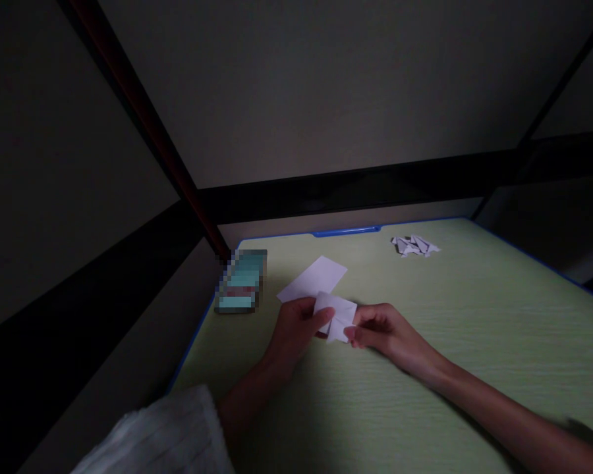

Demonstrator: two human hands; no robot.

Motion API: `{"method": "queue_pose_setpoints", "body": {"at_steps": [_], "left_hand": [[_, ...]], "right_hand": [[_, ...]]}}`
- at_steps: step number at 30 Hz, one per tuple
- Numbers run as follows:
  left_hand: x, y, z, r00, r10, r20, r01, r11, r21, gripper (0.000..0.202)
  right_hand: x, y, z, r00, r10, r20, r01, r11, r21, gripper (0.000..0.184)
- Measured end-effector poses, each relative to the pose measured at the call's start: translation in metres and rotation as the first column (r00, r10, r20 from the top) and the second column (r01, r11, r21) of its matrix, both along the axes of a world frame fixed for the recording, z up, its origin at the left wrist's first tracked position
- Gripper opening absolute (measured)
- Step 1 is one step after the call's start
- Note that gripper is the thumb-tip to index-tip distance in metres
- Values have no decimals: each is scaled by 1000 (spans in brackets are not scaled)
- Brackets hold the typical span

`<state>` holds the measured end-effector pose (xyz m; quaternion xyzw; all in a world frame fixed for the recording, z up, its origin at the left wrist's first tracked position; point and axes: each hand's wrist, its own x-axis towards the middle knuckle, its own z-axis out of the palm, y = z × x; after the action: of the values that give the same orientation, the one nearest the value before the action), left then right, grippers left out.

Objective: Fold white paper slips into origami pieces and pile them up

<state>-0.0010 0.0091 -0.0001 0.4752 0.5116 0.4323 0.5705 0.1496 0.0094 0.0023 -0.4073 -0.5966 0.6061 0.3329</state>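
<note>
A small piece of folded white paper [343, 311] is held up between my two hands over the table. My left hand [296, 327] grips its left side, with the thumb lying flat across the front. At the lower right corner, my right hand [381, 329] pinches the paper between thumb and fingers. Fold lines and a pointed flap show on the lower part of the paper. Just beyond my left hand, a flat white sheet [316, 278] lies on the table, its near end partly covered by the hand and the folded paper.
The pale green table [474, 316] has a blue edge and a blue handle [346, 232] at the back. A phone-like device [242, 282], blurred out, lies at the left. Several folded white paper pieces [415, 245] sit at the back right. Walls stand behind and to the left.
</note>
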Motion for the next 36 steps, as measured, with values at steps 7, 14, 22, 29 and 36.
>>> {"method": "queue_pose_setpoints", "body": {"at_steps": [7, 14, 22, 29, 36], "left_hand": [[0, -2, -2, 968, -146, -204, 161, 985, 62, 28], [2, -6, -4, 968, -179, -178, 186, 982, 23, 24], [-1, -4, -3, 937, -180, -299, 198, 980, 29, 18], [0, -4, -3, 957, -200, -211, 213, 976, 41, 18], [3, -5, 1, 991, -133, -30, 130, 988, -84, 19]], "right_hand": [[-3, -2, 4, 991, -92, -95, 97, 994, 53, 23], [-1, -1, 0, 967, -198, -162, 220, 967, 131, 19], [0, -3, -4, 992, -104, -65, 115, 969, 218, 13], [-2, -2, -5, 989, -129, -72, 139, 979, 152, 14], [1, 2, -5, 989, -116, -88, 123, 990, 73, 24]]}}
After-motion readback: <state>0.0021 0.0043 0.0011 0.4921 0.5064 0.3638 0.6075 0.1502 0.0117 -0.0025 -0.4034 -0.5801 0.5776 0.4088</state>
